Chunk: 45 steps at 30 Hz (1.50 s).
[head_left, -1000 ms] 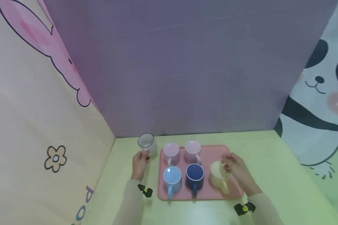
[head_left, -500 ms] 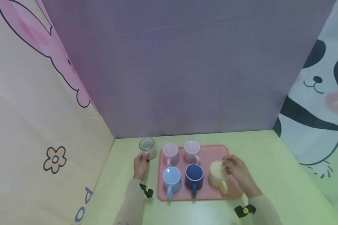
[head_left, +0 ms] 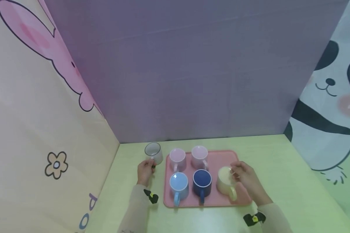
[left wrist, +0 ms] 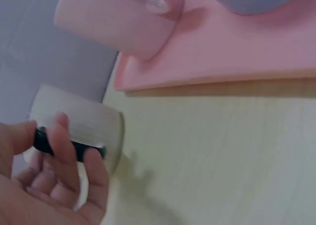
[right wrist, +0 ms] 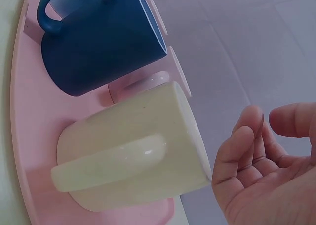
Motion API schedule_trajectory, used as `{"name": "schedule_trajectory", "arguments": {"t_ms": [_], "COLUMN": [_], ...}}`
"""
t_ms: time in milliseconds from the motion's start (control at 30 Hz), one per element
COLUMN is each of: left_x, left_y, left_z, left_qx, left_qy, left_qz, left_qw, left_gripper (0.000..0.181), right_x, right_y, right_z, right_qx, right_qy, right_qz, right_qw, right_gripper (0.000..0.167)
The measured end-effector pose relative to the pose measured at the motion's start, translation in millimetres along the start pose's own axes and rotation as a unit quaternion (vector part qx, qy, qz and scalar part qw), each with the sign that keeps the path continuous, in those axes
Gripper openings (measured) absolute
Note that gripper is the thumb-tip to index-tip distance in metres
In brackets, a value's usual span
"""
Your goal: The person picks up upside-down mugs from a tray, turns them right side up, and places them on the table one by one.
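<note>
A white mug [head_left: 157,157] with a dark rim stands upright on the table, left of the pink tray [head_left: 221,157]. My left hand [head_left: 145,171] holds it by its handle; in the left wrist view a dark part of the handle [left wrist: 85,151] shows between thumb and fingers. On the tray's right side sits a cream-yellow mug [right wrist: 128,151], its handle toward me. My right hand [head_left: 245,176] hovers at its rim; in the right wrist view the fingers are loosely bent, thumb apart, with nothing between them.
The tray also bears two pink mugs [head_left: 178,158] at the back, and a light blue mug [head_left: 179,186] and a dark blue mug [head_left: 202,184] in front. A purple-grey wall [head_left: 175,81] rises behind the table [head_left: 268,158]; printed panels flank both sides.
My left hand has brought the white mug slightly down and toward me, and its tilt has lessened. The right hand and the mugs on the tray have barely moved.
</note>
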<state>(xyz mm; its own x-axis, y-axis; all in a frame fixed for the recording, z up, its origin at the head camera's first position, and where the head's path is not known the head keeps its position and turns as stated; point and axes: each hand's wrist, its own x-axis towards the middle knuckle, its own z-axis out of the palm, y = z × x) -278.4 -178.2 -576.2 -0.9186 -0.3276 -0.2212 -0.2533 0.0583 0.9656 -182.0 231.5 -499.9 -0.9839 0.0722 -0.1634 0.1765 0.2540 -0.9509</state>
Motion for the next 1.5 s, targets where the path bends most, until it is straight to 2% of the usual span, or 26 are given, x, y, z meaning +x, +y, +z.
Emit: {"name": "schedule_trajectory", "arguments": {"t_ms": [133,233,333,400,467,567,633,700,833,933,1100,1200,1333,1500], "left_x": [-3.1,-6.9,-11.8,-16.5,-24.0,-35.9,-42.2,-45.9,-47.6,-45.7,-42.2,-41.7,-43.6,-42.7], "left_y": [5.1,7.1,9.7,14.0,21.9,34.2,39.8,42.4,41.0,37.3,31.5,31.2,33.3,32.9], "left_z": [1.1,2.3,4.9,8.1,11.8,19.2,24.8,30.3,40.0,45.6,52.4,55.0,56.1,56.6], "left_qx": [0.003,0.056,0.135,0.178,0.195,0.202,0.207,0.216,0.234,0.232,0.206,0.194,0.176,0.155], "left_qy": [-0.001,0.022,0.064,0.067,0.030,-0.065,-0.116,-0.147,-0.180,-0.195,-0.214,-0.214,-0.211,-0.200], "left_qz": [-0.006,0.011,0.054,0.090,0.116,0.133,0.127,0.121,0.104,0.088,0.041,0.011,-0.010,-0.015], "left_qw": [1.0000,0.9981,0.9873,0.9777,0.9733,0.9682,0.9630,0.9575,0.9498,0.9488,0.9541,0.9574,0.9613,0.9673], "left_gripper": [0.028,0.033,0.035,0.029,0.023,0.021,0.024,0.026,0.028,0.028,0.030,0.032,0.032,0.025], "right_x": [-0.4,0.0,0.4,0.6,0.7,1.4,1.9,2.2,1.7,0.7,-1.1,-1.1,-0.7,-0.7], "right_y": [1,2,2,1,0,-1,-2,-2,-2,0,2,2,3,2], "right_z": [0,0,1,1,0,-1,-1,-2,-2,-2,0,2,3,3], "right_qx": [0.000,-0.002,-0.008,-0.010,-0.012,-0.006,0.001,0.007,0.012,0.014,0.022,0.034,0.048,0.050], "right_qy": [0.000,0.000,-0.004,-0.004,-0.006,-0.004,-0.003,-0.004,-0.006,-0.007,-0.007,-0.010,-0.012,-0.010], "right_qz": [-0.006,-0.008,-0.008,-0.005,-0.005,-0.004,-0.004,-0.003,-0.002,-0.001,-0.002,-0.005,-0.008,-0.010], "right_qw": [1.0000,1.0000,0.9999,0.9999,0.9999,1.0000,1.0000,1.0000,0.9999,0.9999,0.9997,0.9994,0.9987,0.9986], "right_gripper": [0.030,0.030,0.030,0.030,0.030,0.030,0.031,0.031,0.033,0.033,0.031,0.030,0.029,0.029]}}
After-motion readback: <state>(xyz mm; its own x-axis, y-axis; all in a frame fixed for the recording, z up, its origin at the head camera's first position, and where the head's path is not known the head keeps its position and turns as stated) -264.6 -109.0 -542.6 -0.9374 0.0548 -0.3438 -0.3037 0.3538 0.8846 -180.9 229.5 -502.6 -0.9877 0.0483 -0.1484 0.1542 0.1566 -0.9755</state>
